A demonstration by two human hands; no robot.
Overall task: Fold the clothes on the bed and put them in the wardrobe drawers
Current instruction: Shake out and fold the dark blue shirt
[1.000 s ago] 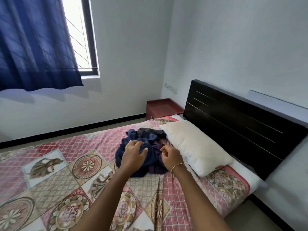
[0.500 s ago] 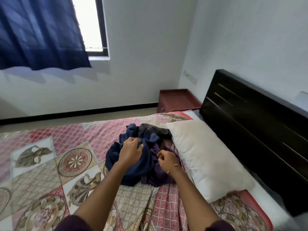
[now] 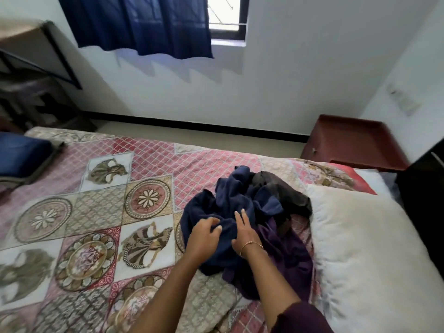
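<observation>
The clothes pile lies on the bed (image 3: 149, 159), on the patterned pink-and-beige bedspread (image 3: 96, 212), directly beside the white pillow (image 3: 365, 248) and touching its left edge. The pile consists of at least three crumpled garments: a navy blue garment (image 3: 230, 200) on top and to the left, a dark grey garment (image 3: 281, 188) at the far side against the pillow, and a purple garment (image 3: 286, 251) at the near right, partly under the navy one. None of the garments is folded.

Left hand (image 3: 204, 239): positioned on the near left portion of the navy blue garment. The fingers are curled and the grip is narrow, gathering a bunch of the navy fabric between fingers and thumb.

Right hand (image 3: 245, 234): positioned just beside the left hand, on the same garment. The fingers are extended and rest flat on the navy fabric; the grip is wide and holds nothing. A thin gold bangle (image 3: 251, 245) sits on the right wrist, and a dark purple sleeve (image 3: 302, 318) shows at the lower edge of the view.

Surroundings: a red-brown bedside cabinet (image 3: 353, 140) stands beyond the head of the bed, near the corner of the room. The dark headboard (image 3: 425, 188) shows at the right edge. A navy curtain (image 3: 141, 22) covers most of the window (image 3: 227, 18) on the far wall. A blue cushion-like item (image 3: 21, 155) lies at the left edge of the bed; its exact type cannot be determined. A dark metal-framed rack (image 3: 36, 68) stands at the far left, blurred.
</observation>
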